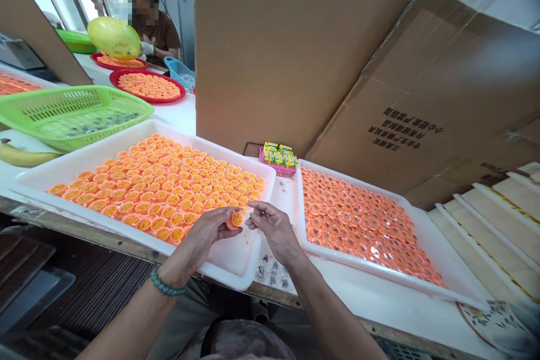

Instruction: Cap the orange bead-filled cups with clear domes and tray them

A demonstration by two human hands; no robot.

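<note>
My left hand [201, 242], with a green bead bracelet [165, 286] at its wrist, pinches a small orange cup-shaped piece [237, 218] with a yellow-orange inside. Close to its right, my right hand [274, 230] has its thumb and fingertips pressed together; what they hold, if anything, is too small to name. Both hands are over the right end of a white tray [230, 278] filled with rows of similar orange pieces [169, 183]. Below my right hand, several small clear pieces with dark marks [272, 273] lie on the white table.
Another white tray [453, 281] at right bears orange pieces with dark centres [358, 214]. A pink basket [284, 171] of yellow-green packets stands between the trays. Tall cardboard [270, 50] rises behind. At left are a green basket [80, 98], a banana [25, 154], red trays [181, 95] and a person [162, 34].
</note>
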